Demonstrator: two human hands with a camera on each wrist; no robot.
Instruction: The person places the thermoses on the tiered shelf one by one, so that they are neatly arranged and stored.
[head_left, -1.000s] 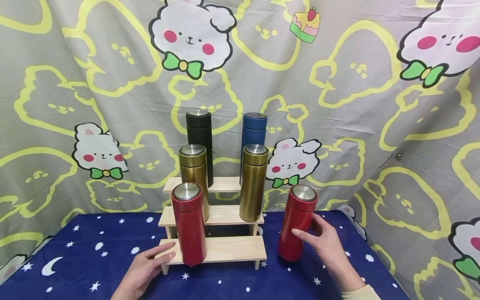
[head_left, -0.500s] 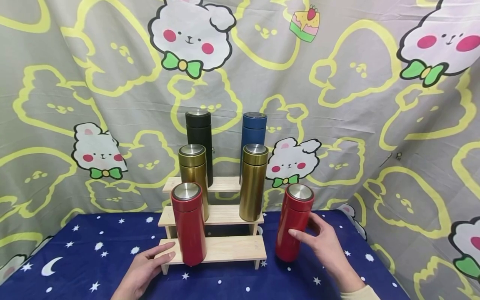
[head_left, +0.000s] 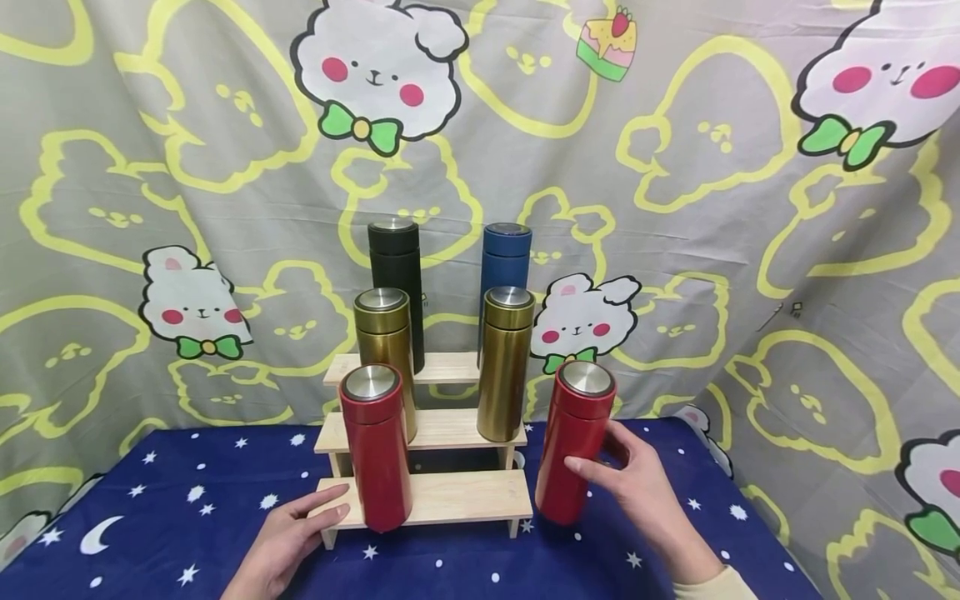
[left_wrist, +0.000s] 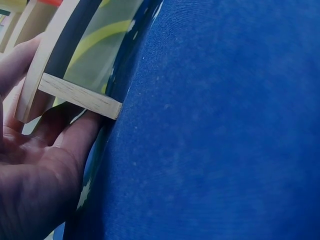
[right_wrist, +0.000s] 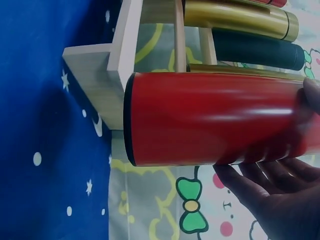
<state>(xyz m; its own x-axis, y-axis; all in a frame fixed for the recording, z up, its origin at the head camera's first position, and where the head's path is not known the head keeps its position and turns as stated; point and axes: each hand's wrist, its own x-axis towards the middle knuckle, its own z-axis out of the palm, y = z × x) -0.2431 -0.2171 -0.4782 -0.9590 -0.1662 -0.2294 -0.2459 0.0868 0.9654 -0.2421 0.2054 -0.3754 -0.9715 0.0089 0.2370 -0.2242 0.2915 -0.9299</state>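
Observation:
A red thermos (head_left: 576, 450) with a steel-topped lid tilts slightly beside the right end of a stepped wooden display stand (head_left: 472, 497). My right hand (head_left: 637, 492) grips it around the body, thumb in front, fingers behind. In the right wrist view its dark base (right_wrist: 129, 120) hangs clear of the blue cloth. My left hand (head_left: 296, 529) holds the left end of the stand's lowest step; in the left wrist view, fingers lie on both sides of the board (left_wrist: 47, 55), near its short leg (left_wrist: 82, 95). Another red thermos (head_left: 378, 458) stands on the lowest step's left part.
Two gold thermoses, left (head_left: 384, 358) and right (head_left: 507, 367), stand on the middle step. Behind them are a black thermos (head_left: 396, 292) and a blue thermos (head_left: 504, 258) on the top step. Starry blue cloth (head_left: 187, 500) covers the table; a patterned curtain (head_left: 675, 208) surrounds it.
My right hand has carried the red thermos left, closer to the stand's right end. The left hand keeps its place on the lowest step.

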